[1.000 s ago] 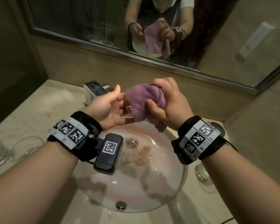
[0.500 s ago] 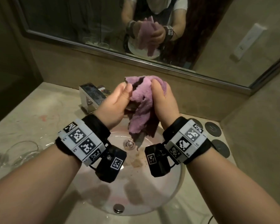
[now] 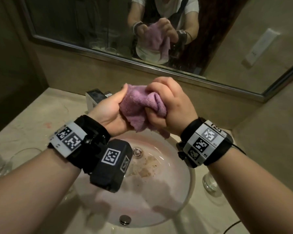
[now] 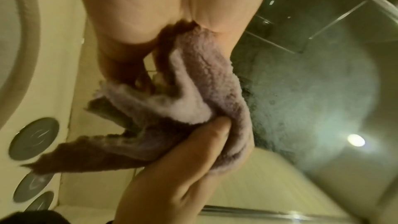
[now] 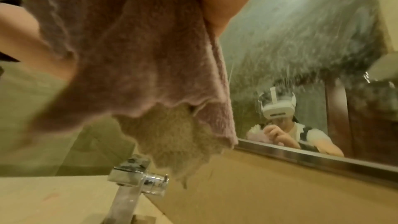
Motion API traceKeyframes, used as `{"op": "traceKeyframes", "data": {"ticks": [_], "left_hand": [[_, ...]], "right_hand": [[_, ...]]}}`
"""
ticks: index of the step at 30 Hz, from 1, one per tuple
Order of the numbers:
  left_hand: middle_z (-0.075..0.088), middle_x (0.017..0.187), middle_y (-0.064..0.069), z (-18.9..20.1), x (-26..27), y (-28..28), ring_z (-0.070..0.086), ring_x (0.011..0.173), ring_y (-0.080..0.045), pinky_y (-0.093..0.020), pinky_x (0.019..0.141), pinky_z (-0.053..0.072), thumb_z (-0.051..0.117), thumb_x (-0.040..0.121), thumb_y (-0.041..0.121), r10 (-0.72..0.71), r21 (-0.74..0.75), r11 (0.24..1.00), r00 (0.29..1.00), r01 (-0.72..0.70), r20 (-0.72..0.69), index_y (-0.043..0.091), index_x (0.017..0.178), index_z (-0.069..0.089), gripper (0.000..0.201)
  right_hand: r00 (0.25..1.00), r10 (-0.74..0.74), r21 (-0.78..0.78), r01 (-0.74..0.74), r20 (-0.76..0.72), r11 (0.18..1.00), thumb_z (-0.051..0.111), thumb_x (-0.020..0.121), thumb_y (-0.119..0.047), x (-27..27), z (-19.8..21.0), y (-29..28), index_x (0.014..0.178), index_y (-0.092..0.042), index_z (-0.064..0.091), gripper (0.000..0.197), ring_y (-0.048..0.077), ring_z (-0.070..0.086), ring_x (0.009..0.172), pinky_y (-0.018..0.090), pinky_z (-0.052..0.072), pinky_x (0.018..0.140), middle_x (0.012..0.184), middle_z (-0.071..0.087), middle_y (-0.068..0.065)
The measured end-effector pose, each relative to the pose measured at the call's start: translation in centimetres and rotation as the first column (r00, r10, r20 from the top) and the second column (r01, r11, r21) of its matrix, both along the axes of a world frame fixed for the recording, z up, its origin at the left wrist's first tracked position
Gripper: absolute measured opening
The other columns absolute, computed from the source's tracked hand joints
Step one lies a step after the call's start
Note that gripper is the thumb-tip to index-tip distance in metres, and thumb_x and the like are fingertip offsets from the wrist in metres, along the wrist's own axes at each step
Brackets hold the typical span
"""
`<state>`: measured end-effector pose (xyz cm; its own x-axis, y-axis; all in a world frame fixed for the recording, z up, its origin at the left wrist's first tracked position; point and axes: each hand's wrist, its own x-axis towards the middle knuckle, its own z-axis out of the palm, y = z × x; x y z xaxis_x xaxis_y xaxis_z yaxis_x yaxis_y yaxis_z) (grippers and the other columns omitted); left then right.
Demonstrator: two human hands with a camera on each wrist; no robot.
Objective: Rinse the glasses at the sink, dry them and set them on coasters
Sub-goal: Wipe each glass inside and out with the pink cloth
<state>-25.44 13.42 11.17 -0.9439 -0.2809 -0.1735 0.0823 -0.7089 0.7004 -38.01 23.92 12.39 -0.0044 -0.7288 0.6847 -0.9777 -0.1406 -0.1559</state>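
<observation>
Above the sink (image 3: 172,196) my two hands work a purple cloth (image 3: 137,107) bunched round a glass. My left hand (image 3: 112,108) cups the bundle from the left, its thumb lying on top of the cloth. My right hand (image 3: 166,102) grips the cloth in a fist from the right. In the left wrist view the cloth (image 4: 193,101) hangs between my left palm and my right thumb (image 4: 206,135), and only a faint clear glint of the glass (image 4: 152,76) shows. Dark round coasters (image 4: 34,138) lie on the counter beside the basin.
Two empty glasses (image 3: 22,159) stand on the counter at the left. Another glass (image 3: 210,183) stands right of the basin under my right forearm. The chrome faucet (image 3: 95,97) is just behind my left hand, and the mirror (image 3: 91,22) runs along the wall.
The cloth hung loose half a second ago and is now bunched tight. My right hand has rolled over into a fist on top of it. The glass seen earlier is now covered.
</observation>
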Motion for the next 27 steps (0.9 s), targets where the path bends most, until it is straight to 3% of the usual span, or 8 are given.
{"op": "traceKeyframes", "data": {"ticks": [2,6,9,11,17,20,23,27], "left_hand": [[0.057,0.128,-0.022,0.3,0.0,0.2,0.055,0.119,-0.030,-0.048,0.097,0.045,0.017,0.095,0.052,0.024,-0.064,0.998,0.999,-0.027,-0.044,0.009,0.135,0.045,0.064],[0.069,0.086,-0.016,0.3,-0.5,0.7,0.068,0.078,-0.019,-0.031,0.069,0.055,0.013,0.096,0.054,0.117,-0.097,0.987,0.983,-0.131,-0.142,0.008,0.124,0.053,0.067],[0.052,0.132,-0.022,0.0,-0.8,0.9,0.053,0.122,-0.027,-0.041,0.103,0.042,0.006,0.091,0.060,0.171,-0.135,0.970,0.963,-0.201,-0.209,0.006,0.139,0.039,0.079],[0.050,0.136,-0.019,0.2,-0.9,0.7,0.050,0.126,-0.028,-0.045,0.107,0.037,0.004,0.092,0.059,0.252,-0.076,0.960,0.950,-0.269,-0.185,0.005,0.139,0.040,0.080],[0.063,0.120,-0.013,0.4,-0.4,0.0,0.066,0.099,-0.023,-0.037,0.078,0.054,0.015,0.099,0.047,0.132,-0.101,0.985,0.987,-0.141,-0.097,0.011,0.131,0.050,0.059],[0.056,0.132,-0.013,0.4,0.5,-1.3,0.059,0.111,-0.028,-0.054,0.097,0.043,0.026,0.100,0.042,0.031,-0.010,0.999,0.999,-0.031,-0.033,0.014,0.138,0.044,0.050],[0.050,0.136,-0.022,0.9,1.0,-1.8,0.050,0.123,-0.037,-0.055,0.103,0.037,0.036,0.099,0.034,-0.026,0.227,0.973,0.998,0.040,-0.065,0.005,0.139,0.040,0.049],[0.066,0.106,-0.016,1.2,-0.1,-0.2,0.065,0.098,-0.028,-0.047,0.088,0.053,0.035,0.100,0.022,0.193,-0.189,0.961,0.979,-0.203,-0.068,0.009,0.109,0.058,0.028]], "right_hand": [[0.992,-0.032,0.027,0.029,0.118,0.999,0.053,0.080,-0.035,0.4,0.5,0.0,0.110,-0.004,0.057,0.043,0.023,0.055,0.094,0.031,0.048,0.076,0.104,0.057,0.014],[0.904,-0.162,0.049,0.155,0.395,0.987,0.046,0.086,-0.032,1.7,1.6,-1.2,0.099,-0.018,0.054,0.020,0.013,0.051,0.089,0.024,0.039,0.076,0.093,0.052,-0.005],[0.815,-0.235,0.154,0.181,0.529,0.971,0.043,0.093,-0.034,2.0,2.5,-2.1,0.102,-0.023,0.052,0.017,0.012,0.054,0.093,0.025,0.039,0.079,0.096,0.054,-0.008],[0.793,-0.282,0.228,0.184,0.540,0.956,0.043,0.096,-0.035,1.7,2.4,-2.3,0.111,-0.021,0.052,0.022,0.013,0.056,0.097,0.027,0.039,0.082,0.101,0.056,-0.008],[0.804,-0.216,0.120,0.180,0.554,0.976,0.036,0.083,-0.042,1.4,1.6,-2.0,0.097,-0.022,0.048,0.027,0.013,0.054,0.084,0.026,0.040,0.072,0.092,0.055,-0.003],[0.865,-0.173,0.085,0.150,0.472,0.985,0.035,0.072,-0.051,0.8,1.9,-1.3,0.105,-0.016,0.051,0.050,0.009,0.052,0.082,0.023,0.043,0.073,0.093,0.052,-0.005],[0.906,-0.169,0.102,0.141,0.388,0.985,0.038,0.076,-0.049,0.0,1.3,-0.8,0.121,-0.011,0.050,0.060,0.012,0.054,0.093,0.029,0.047,0.079,0.106,0.053,-0.004],[0.692,-0.188,0.105,0.161,0.697,0.981,0.038,0.083,-0.047,-0.7,1.0,-1.8,0.114,-0.014,0.054,0.048,-0.004,0.056,0.084,0.013,0.043,0.078,0.095,0.058,-0.012]]}}
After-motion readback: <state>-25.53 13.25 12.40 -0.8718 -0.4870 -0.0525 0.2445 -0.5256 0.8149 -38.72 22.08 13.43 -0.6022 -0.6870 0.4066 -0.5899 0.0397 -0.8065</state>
